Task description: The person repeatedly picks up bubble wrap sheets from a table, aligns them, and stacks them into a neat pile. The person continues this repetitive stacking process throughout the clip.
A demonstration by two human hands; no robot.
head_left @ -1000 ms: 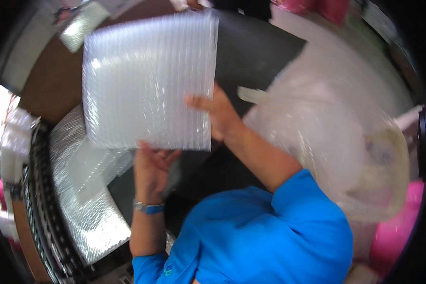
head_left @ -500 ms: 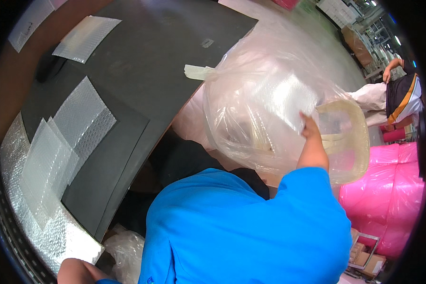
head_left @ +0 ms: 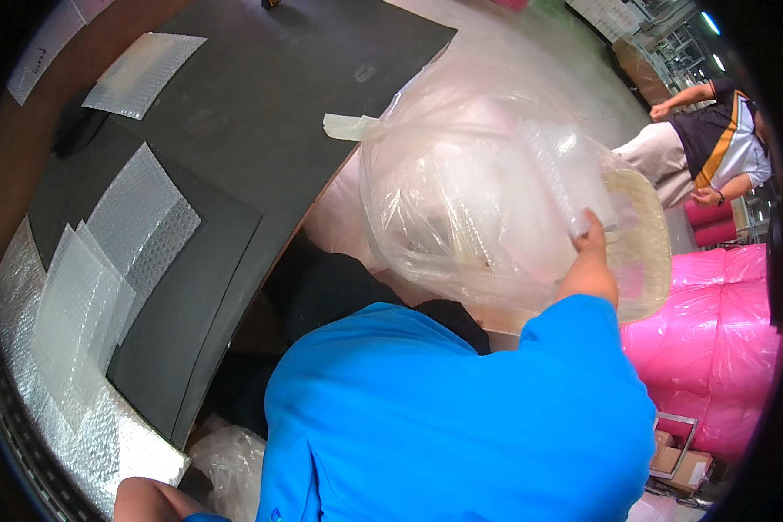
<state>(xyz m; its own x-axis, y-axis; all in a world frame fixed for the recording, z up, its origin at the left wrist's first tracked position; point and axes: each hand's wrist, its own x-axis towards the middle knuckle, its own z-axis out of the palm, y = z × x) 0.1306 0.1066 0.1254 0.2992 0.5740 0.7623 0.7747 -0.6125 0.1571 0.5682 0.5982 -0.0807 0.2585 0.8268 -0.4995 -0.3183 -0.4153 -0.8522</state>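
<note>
Our bubble wrap piece (head_left: 564,170) is on the right side of the scene, over the big clear bag (head_left: 439,196). We can't tell if it is inside the bag or just on top. Our right hand (head_left: 592,235) is at its near edge. The fingers (head_left: 589,221) look closed on that edge, with only a little gap for the thin wrap. The ones underneath are hidden. To do this well, we should pinch softly so the bubbles don't pop, keep the piece flat, and not let it snag on the loose bag. A yellowish hoop (head_left: 655,244) is just right of our hand. We can't see our left hand, only a bent arm at the near left. Farther left, more bubble wrap sheets (head_left: 146,213) lie on the dark counter (head_left: 296,87).
</note>
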